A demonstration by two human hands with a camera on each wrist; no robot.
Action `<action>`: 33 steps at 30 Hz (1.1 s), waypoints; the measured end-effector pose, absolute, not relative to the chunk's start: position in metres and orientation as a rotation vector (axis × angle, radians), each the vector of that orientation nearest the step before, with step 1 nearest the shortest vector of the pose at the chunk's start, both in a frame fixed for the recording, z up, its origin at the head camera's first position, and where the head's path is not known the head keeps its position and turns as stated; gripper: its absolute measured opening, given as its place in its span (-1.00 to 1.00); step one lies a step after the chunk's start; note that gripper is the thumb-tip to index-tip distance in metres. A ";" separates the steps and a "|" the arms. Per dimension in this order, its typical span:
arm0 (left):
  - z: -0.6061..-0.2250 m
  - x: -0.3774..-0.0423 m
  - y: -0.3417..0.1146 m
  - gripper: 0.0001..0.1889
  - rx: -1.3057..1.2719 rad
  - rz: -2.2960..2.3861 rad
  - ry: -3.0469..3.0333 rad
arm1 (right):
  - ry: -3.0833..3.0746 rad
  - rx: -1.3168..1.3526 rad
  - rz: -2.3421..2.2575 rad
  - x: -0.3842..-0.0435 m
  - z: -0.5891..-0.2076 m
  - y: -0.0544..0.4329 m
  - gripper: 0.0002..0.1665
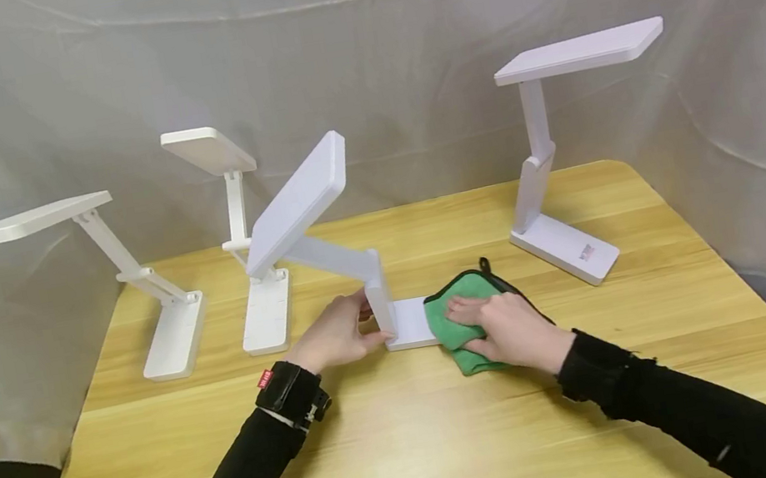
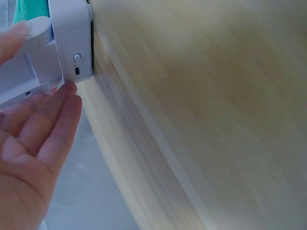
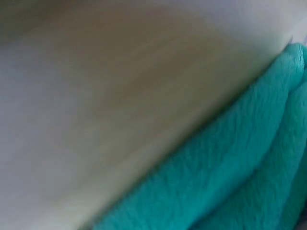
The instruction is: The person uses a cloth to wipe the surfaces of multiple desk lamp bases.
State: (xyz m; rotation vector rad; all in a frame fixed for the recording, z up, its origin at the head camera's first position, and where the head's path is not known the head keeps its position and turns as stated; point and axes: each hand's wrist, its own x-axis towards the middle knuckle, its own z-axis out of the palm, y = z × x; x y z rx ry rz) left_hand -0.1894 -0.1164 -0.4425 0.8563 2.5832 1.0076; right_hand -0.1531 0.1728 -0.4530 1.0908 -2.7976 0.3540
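A white folding desk lamp (image 1: 410, 321) stands mid-table, its head tilted up toward the left. My left hand (image 1: 338, 333) grips the hinge end of its base, thumb on one side and fingers on the other. In the left wrist view, the base's end face (image 2: 76, 55) shows a small switch and a port by the fingertips (image 2: 70, 88). My right hand (image 1: 512, 329) holds a green cloth (image 1: 461, 319) with dark edging over the other end of the base. Folds of the cloth (image 3: 206, 167) fill the lower right of the right wrist view, the hand itself hidden.
Two more white lamps, one at far left (image 1: 175, 337) and one behind my left hand (image 1: 266, 313), stand unfolded on the wooden table (image 1: 404, 455). Another lamp (image 1: 567, 246) stands at the back right. A grey sheet (image 1: 366, 47) hangs behind the table.
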 end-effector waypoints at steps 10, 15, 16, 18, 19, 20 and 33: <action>-0.440 -0.188 -0.118 -0.50 0.856 0.996 2.583 | -2.995 1.059 0.287 -0.166 -0.439 0.128 0.05; -0.441 -0.190 -0.116 -0.49 0.855 0.986 2.586 | -2.901 1.202 0.400 -0.169 -0.442 0.124 -0.10; -0.441 -0.190 -0.116 -0.50 0.854 0.985 2.590 | -2.877 1.231 0.435 -0.168 -0.443 0.128 -0.18; -0.441 -0.190 -0.117 -0.50 0.842 0.987 2.595 | -2.850 1.290 0.520 -0.166 -0.444 0.137 -0.34; -0.441 -0.190 -0.118 -0.50 0.835 0.991 2.595 | -2.847 1.314 0.560 -0.165 -0.444 0.143 -0.39; -0.440 -0.190 -0.118 -0.51 0.833 0.992 2.595 | -2.851 1.331 0.598 -0.163 -0.444 0.148 -0.42; -0.439 -0.189 -0.117 -0.51 0.851 0.976 2.587 | -2.934 1.200 0.346 -0.167 -0.444 0.170 0.02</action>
